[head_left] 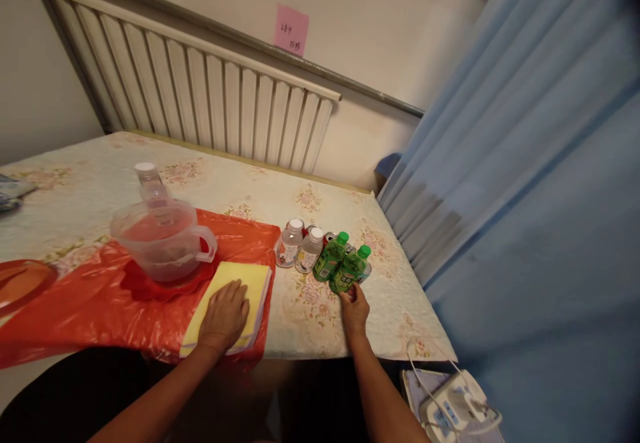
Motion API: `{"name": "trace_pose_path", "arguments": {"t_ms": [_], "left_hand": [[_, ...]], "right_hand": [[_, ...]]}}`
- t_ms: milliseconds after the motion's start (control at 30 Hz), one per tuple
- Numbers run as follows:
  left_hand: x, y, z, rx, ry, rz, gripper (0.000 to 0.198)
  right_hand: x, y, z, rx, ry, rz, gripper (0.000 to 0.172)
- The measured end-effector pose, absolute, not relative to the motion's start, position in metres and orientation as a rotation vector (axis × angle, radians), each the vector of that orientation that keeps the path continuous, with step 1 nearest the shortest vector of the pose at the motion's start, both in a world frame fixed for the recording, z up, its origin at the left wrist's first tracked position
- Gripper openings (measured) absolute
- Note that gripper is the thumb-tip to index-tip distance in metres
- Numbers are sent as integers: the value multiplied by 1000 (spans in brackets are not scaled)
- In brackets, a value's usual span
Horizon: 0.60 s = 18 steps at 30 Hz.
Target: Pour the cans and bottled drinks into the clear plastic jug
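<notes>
My left hand [226, 314] lies flat on a folded stack of yellow cloths [257, 283], fingers stretched out. Off to the right, my right hand [355, 308] grips the lower part of a green drink bottle [350, 270] with a green cap; its fingertips are partly hidden. A second green bottle [329, 258] stands just left of that one. Two clear bottles with white caps, a left one [289, 243] and a right one [309, 251], continue the row. Behind them several cans [330, 236] show only their tops.
A clear plastic jug [160, 246] sits in a red scalloped dish [135, 283] on a red plastic sheet [100, 316]. Another white-capped bottle [149, 175] stands behind it. A blue curtain [490, 196] hangs at the right, above a power strip [455, 406]. A radiator [210, 90] lines the wall.
</notes>
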State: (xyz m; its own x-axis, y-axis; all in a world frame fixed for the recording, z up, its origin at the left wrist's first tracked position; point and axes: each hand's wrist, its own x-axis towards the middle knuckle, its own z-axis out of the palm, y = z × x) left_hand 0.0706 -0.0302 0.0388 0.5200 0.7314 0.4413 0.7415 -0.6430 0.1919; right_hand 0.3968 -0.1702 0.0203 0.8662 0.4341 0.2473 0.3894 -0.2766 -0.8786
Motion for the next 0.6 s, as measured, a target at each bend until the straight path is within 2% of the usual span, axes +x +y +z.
{"name": "trace_pose_path", "arguments": {"t_ms": [300, 467, 600], "left_hand": [[66, -35, 38, -2732, -1326, -879, 31], [63, -37, 34, -2718, -1343, -954, 31], [61, -40, 30, -2715, -1377, -1034, 31]], "right_hand": [[378, -189, 29, -1905, -535, 50, 65], [331, -198, 34, -1981, -583, 24, 45], [284, -158, 83, -1768, -827, 278, 38]]}}
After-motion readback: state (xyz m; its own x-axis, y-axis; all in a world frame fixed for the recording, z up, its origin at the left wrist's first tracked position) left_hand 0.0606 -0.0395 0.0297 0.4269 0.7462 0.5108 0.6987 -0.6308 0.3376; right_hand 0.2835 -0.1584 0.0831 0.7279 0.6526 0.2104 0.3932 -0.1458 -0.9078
